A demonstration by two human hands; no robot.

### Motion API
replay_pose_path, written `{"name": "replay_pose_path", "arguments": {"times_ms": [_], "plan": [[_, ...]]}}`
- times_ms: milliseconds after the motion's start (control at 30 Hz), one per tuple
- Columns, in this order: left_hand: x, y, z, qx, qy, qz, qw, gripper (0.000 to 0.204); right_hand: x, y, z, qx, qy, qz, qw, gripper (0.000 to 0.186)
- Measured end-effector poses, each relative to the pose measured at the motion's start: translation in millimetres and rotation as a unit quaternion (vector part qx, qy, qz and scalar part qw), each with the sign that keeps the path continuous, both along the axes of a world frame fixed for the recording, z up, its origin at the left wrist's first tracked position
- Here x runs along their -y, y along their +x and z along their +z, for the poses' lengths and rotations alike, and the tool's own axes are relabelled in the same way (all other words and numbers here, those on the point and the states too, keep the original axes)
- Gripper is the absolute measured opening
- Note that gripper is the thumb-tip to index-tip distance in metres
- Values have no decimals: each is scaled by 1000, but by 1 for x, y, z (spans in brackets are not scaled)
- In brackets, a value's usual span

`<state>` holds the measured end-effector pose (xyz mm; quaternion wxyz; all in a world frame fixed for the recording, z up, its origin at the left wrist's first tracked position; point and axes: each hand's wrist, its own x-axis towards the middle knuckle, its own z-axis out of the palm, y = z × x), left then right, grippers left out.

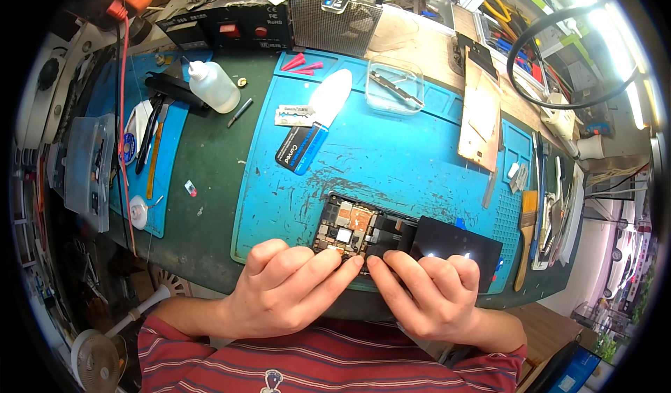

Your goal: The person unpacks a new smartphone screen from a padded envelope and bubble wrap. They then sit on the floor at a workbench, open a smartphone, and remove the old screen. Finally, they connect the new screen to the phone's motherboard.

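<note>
An opened phone [342, 236] lies at the near edge of the blue mat, its circuit board and dark battery area exposed. Joined or set close at its right is a dark glossy screen panel [467, 248]; whether a cable links them I cannot tell. My left hand [293, 292] is closed, with its fingertips on the phone's near edge at the board side. Close beside them, my closed right hand [430, 295] presses its fingertips at the same near edge, by the middle of the phone. Its other fingers curl over the screen panel. Anything small between the fingertips is hidden.
Behind the phone, a blade packet [295, 115], a white-tipped pry card [300, 148] and a clear box [395, 85] rest on the blue mat [391, 162]. A white bottle [213, 85] stands left. A brush [525, 239] and other tools lie right.
</note>
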<state>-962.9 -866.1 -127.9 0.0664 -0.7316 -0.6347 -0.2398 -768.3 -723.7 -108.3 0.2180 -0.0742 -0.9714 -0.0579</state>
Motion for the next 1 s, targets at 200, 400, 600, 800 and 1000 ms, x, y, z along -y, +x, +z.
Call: {"name": "replay_pose_path", "arguments": {"times_ms": [200, 400, 600, 800, 1000], "plan": [[0, 0, 0, -1, -1, 3, 1000, 40, 0, 0, 0, 1, 1, -1, 1000, 24], [0, 1, 0, -1, -4, 5, 1000, 40, 1, 0, 0, 1, -2, -3, 1000, 24], [1, 0, 0, 4, 2, 4, 1000, 40, 1, -1, 0, 1, -2, -3, 1000, 24], [1, 0, -3, 9, 20, 7, 1000, 39, 1, -1, 2, 10, 2, -1, 1000, 24], [3, -3, -6, -5, 26, 3, 1000, 30, 1, -1, 1, 11, 8, -1, 1000, 25]]}}
